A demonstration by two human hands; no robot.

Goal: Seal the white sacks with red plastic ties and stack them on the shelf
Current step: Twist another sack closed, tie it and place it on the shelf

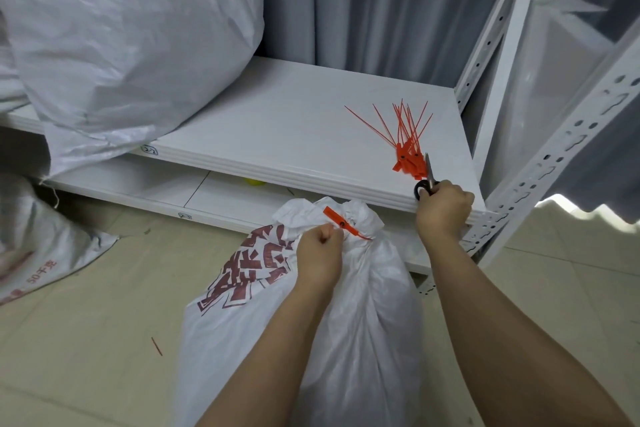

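Sack point(367, 305) below shelf point(277, 121), scissors point(428, 173), ties point(408, 149)

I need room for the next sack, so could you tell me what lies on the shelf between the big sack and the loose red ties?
Nothing: the head view shows bare shelf board between the big sack and the loose red ties.

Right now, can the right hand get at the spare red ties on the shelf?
Probably yes: the right hand sits beside the spare red ties, nothing between, but it grips scissors.
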